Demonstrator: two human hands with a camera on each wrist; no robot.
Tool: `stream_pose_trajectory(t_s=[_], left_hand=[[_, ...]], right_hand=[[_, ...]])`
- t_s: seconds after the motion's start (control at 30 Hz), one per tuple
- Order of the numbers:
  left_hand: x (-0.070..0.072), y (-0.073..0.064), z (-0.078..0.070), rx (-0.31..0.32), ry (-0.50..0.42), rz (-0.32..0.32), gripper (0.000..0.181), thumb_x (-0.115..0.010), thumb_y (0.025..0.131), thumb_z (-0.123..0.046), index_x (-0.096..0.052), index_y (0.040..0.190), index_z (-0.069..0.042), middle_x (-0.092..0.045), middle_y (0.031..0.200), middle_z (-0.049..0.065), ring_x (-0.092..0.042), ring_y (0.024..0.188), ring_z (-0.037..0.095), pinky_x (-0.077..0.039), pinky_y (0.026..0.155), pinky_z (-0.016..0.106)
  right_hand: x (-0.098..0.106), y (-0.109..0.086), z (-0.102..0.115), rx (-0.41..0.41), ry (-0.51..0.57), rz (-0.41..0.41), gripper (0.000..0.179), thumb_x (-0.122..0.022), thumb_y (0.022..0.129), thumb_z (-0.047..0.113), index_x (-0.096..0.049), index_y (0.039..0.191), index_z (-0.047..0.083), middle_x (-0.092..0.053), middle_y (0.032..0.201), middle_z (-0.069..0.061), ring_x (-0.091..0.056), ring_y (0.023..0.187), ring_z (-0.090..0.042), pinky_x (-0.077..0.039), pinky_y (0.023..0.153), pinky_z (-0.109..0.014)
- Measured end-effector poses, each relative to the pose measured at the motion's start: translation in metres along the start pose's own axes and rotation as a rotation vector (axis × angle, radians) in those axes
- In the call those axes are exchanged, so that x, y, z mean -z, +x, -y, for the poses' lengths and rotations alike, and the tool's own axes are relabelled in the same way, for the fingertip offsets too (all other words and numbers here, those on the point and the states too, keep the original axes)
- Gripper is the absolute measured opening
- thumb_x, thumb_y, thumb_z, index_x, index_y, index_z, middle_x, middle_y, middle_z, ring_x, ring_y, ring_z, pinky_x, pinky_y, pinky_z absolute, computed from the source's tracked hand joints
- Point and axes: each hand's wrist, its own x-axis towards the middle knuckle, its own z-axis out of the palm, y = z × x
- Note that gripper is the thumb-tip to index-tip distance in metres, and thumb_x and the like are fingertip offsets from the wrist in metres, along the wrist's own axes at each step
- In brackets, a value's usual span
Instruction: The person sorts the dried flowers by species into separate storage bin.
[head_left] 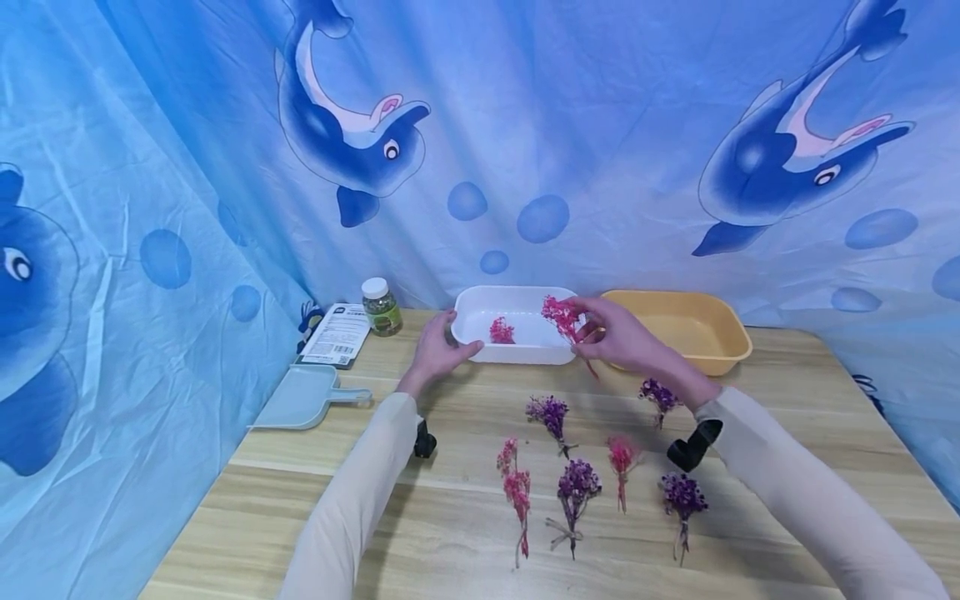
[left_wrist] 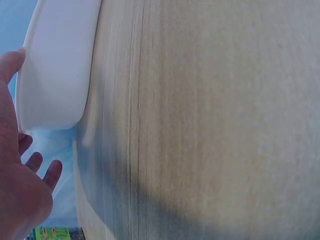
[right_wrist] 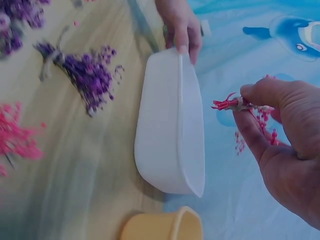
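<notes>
Smooth, shiny plastic forms the tub [head_left: 517,355] at 12 o'clock and the basin [head_left: 675,323] at 1 o'clock on a wood-grain table [head_left: 453,529]; flower sprigs [head_left: 558,315] look dry and rough, the cloth backdrop [head_left: 622,150] lightly creased.

The white tub [head_left: 517,354], long and round-cornered, stands upright mid-frame; a pink sprig [head_left: 502,331] lies inside, just left of its middle. The held bunch [head_left: 558,315], pink, tied near its stem ends, slants at the tub's right end, blooms toward upper left.

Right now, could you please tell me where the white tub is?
In the head view, the white tub stands near the back edge of the table, just left of the yellow tub, with the left hand on its left end.
</notes>
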Motion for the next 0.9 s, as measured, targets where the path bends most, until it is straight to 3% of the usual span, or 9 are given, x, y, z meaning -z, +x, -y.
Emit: stream_pose_trajectory(t_s=[0.23,0.9], left_hand=[[0.0,-0.001,-0.001,-0.003,0.002,0.001,0.09,-0.081,0.08,-0.042,-0.04,0.148,0.0,-0.043,0.15,0.02,-0.037,0.138,0.037,-0.026,0.116,0.051],[-0.001,0.0,0.002,-0.022,0.001,-0.02,0.089,-0.082,0.079,-0.041,-0.043,0.146,0.002,-0.045,0.148,0.021,-0.039,0.136,0.037,-0.028,0.115,0.052]], right_hand=[[0.002,0.024,-0.001,0.066,-0.096,0.073,0.075,-0.076,0.081,-0.008,-0.042,0.148,-0.001,-0.046,0.138,-0.025,-0.065,0.094,-0.032,-0.059,0.079,-0.035],[-0.012,0.075,-0.018,0.068,-0.383,0.172,0.073,-0.076,0.082,-0.003,-0.044,0.148,0.0,-0.049,0.13,-0.027,-0.065,0.092,-0.027,-0.058,0.078,-0.036]])
